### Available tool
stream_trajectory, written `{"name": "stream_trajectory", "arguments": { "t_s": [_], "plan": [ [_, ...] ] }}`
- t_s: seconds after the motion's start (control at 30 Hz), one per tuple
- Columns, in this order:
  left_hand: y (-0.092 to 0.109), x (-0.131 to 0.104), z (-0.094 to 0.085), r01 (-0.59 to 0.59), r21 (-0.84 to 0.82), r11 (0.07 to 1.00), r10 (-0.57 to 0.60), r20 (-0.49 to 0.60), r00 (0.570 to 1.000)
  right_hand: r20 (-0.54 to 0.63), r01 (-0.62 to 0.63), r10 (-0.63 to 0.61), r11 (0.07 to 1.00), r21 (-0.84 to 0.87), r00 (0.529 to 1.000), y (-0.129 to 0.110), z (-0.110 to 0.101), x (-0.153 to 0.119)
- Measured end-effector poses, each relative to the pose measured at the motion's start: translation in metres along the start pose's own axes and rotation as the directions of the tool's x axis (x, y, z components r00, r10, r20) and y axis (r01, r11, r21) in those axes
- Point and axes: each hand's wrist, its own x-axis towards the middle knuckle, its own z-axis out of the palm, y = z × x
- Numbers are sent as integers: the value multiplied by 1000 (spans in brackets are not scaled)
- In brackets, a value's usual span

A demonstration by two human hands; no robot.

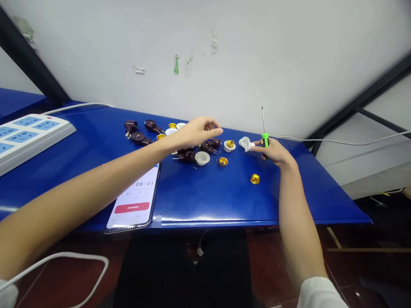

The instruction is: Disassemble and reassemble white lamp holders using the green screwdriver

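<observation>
My left hand point(197, 130) reaches over a pile of lamp-socket parts on the blue table point(199, 201), fingers loosely curled above dark brown socket bodies point(210, 146); whether it holds a small piece cannot be told. My right hand point(272, 150) grips a green-handled screwdriver point(264, 136) with its shaft pointing up, and its fingertips touch a white socket piece point(245, 143). A brass threaded shell point(254, 179) lies just in front of the right hand. Another brass shell point(223, 161) and a white ring point(202, 158) lie between the hands.
A phone point(136, 201) showing a timer lies at the table's front edge under my left forearm. A white power strip point(25, 134) sits at the far left. More brown sockets point(138, 137) lie at the back. A white cable point(346, 141) runs along the wall at right.
</observation>
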Motion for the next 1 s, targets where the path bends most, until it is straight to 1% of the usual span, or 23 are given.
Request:
{"name": "stream_trajectory", "arguments": {
  "t_s": [0.13,0.2,0.27,0.37,0.4,0.47,0.5,0.53,0.6,0.67,0.7,0.77,0.8,0.83,0.87,0.93,1.0],
  "plan": [
    [-3,1,-2,-4,-19,1000,4,4,1000,104,-39,43,998,-42,994,5,-6,1],
    [-6,3,-3,-16,-21,1000,16,-1,1000,106,-43,49,997,-63,993,4,-9,0],
    [-7,4,-4,-12,-17,1000,12,-5,1000,45,-26,30,997,-68,999,4,-10,0],
    [-1,4,-9,9,-15,1000,-10,-21,1000,-116,26,-32,999,-48,993,4,-7,2],
    [1,3,-12,14,-16,1000,-14,-30,999,-153,38,-45,998,-46,987,4,-5,4],
    [1,-2,-22,24,-17,1000,-26,-73,997,-173,41,-50,997,-60,984,4,2,6],
    [-3,-5,-29,38,-16,999,-40,-114,993,-166,32,-44,997,-72,985,3,6,7],
    [-10,-9,-38,55,-22,998,-58,-182,982,-158,23,-36,996,-82,987,3,10,8],
    [-32,-17,-58,120,-42,992,-127,-369,921,-136,2,-15,995,-99,991,2,14,9],
    [-62,-24,-78,163,-80,983,-181,-513,839,-122,-23,9,993,-112,993,2,15,8],
    [-77,-27,-86,159,-97,982,-186,-583,791,-118,-38,23,992,-119,993,2,14,7],
    [-104,-32,-99,153,-72,986,-160,-691,705,-117,-71,55,988,-134,992,3,10,6],
    [-113,-34,-103,159,-71,985,-162,-706,689,-120,-88,72,986,-141,990,4,7,6],
    [-121,-36,-106,160,-68,985,-158,-732,663,-123,-105,87,984,-146,989,5,5,5],
    [-125,-38,-107,163,-62,985,-154,-740,654,-130,-120,101,981,-150,986,6,3,5],
    [-130,-42,-109,191,-46,980,-162,-744,649,-153,-148,123,976,-160,981,8,-1,4],
    [-133,-46,-110,249,-29,968,-188,-741,645,-184,-166,134,971,-172,974,9,-3,4]
  ]
}}
